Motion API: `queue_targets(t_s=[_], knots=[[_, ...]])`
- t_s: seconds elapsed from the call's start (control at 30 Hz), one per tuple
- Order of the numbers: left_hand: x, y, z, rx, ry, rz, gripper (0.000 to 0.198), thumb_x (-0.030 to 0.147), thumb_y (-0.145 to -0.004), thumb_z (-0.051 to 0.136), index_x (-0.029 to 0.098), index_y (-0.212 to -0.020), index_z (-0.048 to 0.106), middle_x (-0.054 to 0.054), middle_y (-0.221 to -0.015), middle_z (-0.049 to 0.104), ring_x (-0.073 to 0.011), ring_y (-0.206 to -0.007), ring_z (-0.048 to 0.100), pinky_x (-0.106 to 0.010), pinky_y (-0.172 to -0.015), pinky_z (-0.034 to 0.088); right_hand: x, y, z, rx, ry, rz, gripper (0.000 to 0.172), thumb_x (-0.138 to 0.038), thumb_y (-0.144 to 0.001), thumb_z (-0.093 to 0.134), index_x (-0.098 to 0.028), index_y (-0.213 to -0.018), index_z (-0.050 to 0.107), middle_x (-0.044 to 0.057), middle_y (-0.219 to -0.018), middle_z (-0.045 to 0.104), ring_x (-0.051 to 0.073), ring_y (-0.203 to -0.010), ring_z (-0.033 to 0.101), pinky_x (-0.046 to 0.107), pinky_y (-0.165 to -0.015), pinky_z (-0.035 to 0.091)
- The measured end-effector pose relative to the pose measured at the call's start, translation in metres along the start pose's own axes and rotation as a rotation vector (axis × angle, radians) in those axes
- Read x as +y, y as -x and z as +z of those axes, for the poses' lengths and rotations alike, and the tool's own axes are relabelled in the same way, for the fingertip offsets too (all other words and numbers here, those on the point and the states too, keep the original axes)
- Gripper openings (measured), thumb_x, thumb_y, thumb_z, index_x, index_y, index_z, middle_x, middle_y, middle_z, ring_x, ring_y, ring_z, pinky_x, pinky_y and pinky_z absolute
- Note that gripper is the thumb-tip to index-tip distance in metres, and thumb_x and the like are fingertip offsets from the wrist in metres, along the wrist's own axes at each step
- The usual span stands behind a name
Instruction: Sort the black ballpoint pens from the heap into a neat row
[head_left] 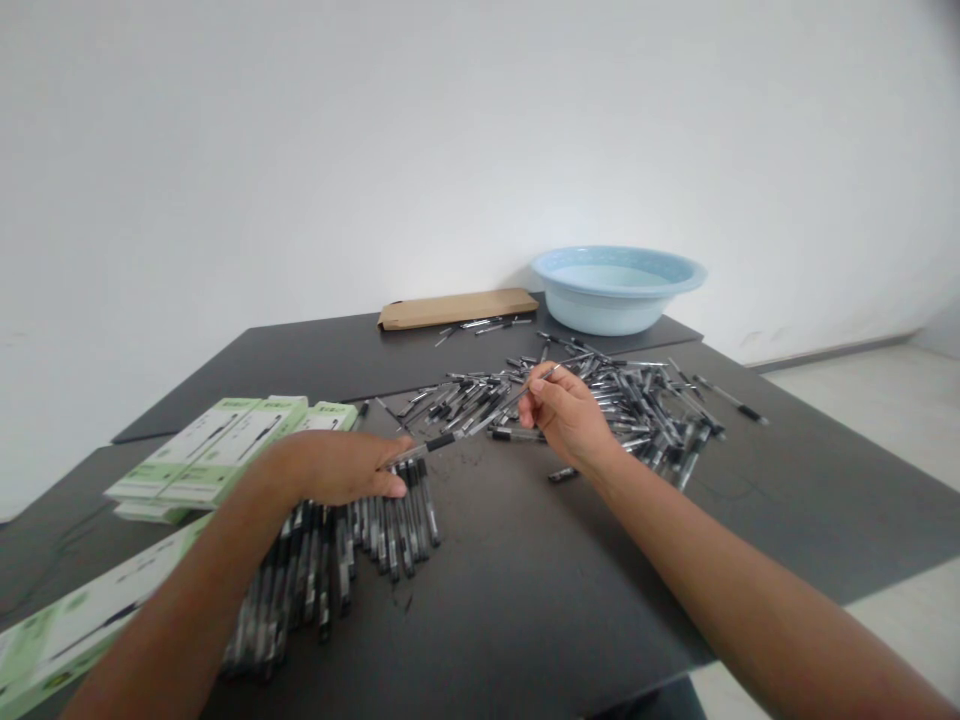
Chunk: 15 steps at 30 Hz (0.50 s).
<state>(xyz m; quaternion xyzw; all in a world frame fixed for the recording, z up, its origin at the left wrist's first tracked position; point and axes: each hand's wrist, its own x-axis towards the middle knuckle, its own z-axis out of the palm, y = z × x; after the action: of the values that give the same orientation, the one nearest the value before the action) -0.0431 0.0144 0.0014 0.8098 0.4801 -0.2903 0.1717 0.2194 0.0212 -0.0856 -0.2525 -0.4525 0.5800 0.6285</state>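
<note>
Two bare hands work over a dark desk (517,570) strewn with clear-barrelled pens. The right hand (566,415) is closed in a pinch, thumb and fingertips gripping one end of a single pen (450,437), which slants down and leftward above the bare desk towards the other hand; held by its end like that, the whole barrel, black grip included, is open to view and easy to steer, I judge. The left hand (337,468) lies palm down with fingers stretched out and grips nothing; it rests on a row of pens (390,525) laid side by side near the front edge, all pointing the same way; the flat palm probably stops the round barrels from rolling apart; whether its fingertips touch the low end of the single pen I cannot tell.

Just behind the right hand sprawls a loose heap of pens (637,400), crossing at every angle, unsorted by the look of it; a few stray pens (487,323) lie beside a flat brown cardboard sleeve (457,308) at the far edge; next to that stands a pale blue basin (675,272), close to the white wall. Left of the row, green-and-white pen boxes (217,440) lie flat in a low stack, within easy reach of the left arm; more boxes (75,610) lie at the near left corner, partly blurred.
</note>
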Motion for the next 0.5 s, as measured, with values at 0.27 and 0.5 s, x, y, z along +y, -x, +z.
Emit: queue_targets(t_s=[0.27, 0.5], knots=[[0.0051, 0.0036, 0.0001, 0.019, -0.025, -0.005, 0.064, 0.039, -0.099, 0.043, 0.009, -0.154, 0.030, -0.016, -0.155, 0.032, -0.0262, -0.140, 0.040, -0.038, -0.113, 0.031, 0.0014, 0.0000, -0.0007, -0.008, -0.010, 0.001, 0.026, -0.035, -0.075, 0.076, -0.020, -0.077, 0.056, -0.003, -0.056, 0.065, 0.010, -0.044, 0.056, 0.020, -0.045, 0.043], [0.0025, 0.0025, 0.0018, 0.032, 0.011, 0.021, 0.066, 0.039, -0.099, 0.043, 0.003, -0.153, 0.030, -0.019, -0.155, 0.033, -0.0290, -0.139, 0.040, -0.040, -0.113, 0.031, 0.0009, -0.0001, 0.0000, -0.012, 0.008, -0.006, 0.027, -0.037, -0.076, 0.076, -0.020, -0.077, 0.055, -0.004, -0.057, 0.064, 0.010, -0.045, 0.055, 0.021, -0.045, 0.042]])
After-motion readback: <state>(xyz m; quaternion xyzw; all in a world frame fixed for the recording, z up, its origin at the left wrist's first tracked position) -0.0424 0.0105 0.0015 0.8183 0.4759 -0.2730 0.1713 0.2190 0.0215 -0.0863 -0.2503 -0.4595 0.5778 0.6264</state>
